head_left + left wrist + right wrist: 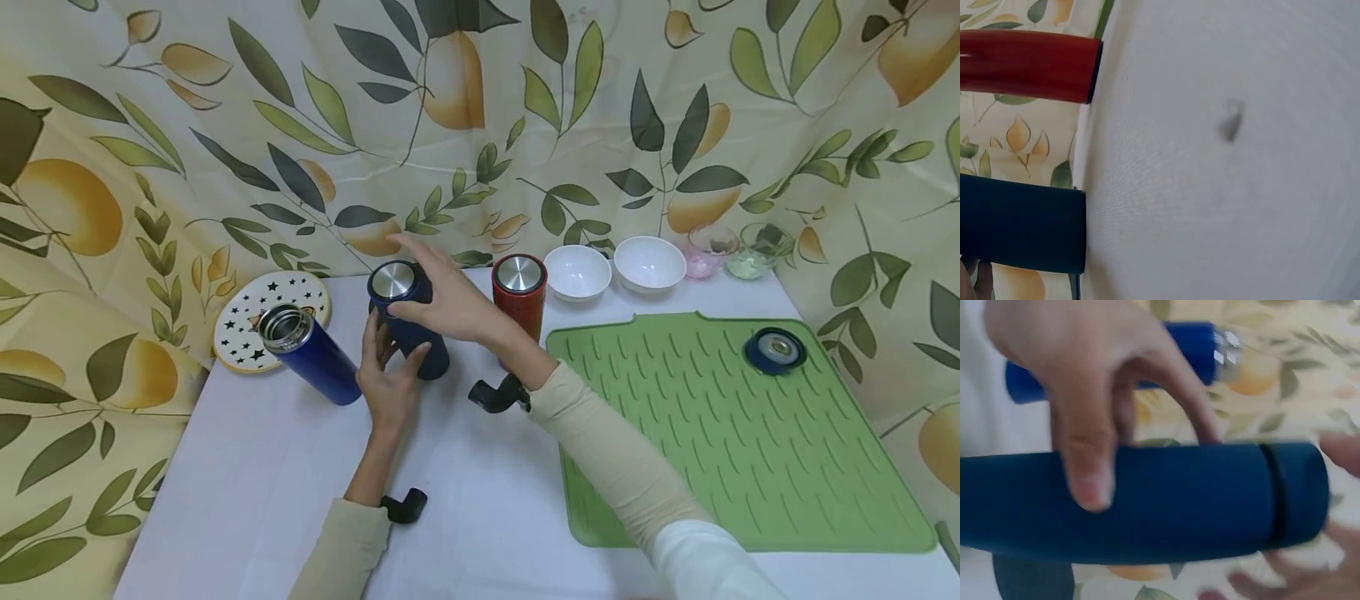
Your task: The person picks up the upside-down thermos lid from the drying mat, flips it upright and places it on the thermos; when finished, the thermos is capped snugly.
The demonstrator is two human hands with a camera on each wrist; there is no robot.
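Note:
A dark blue flask (422, 343) with a silver-topped lid (393, 281) stands on the white table. My left hand (388, 387) grips its side, thumb across the front in the right wrist view. Around the lid, my right hand (453, 298) is spread, thumb and fingers apart; in the right wrist view its blurred fingers lie close to the lid, and contact is unclear. To the left leans or stands a brighter blue flask (318, 364) with its steel mouth uncovered. The red flask (525, 310), lid on, stands behind my right wrist.
A green ridged mat (705, 450) covers the table's right side, with a blue lid (776, 350) lying on it. Two white bowls (577, 273) and two small glass cups (757, 254) line the back edge. A star-patterned round board (240, 321) is at back left.

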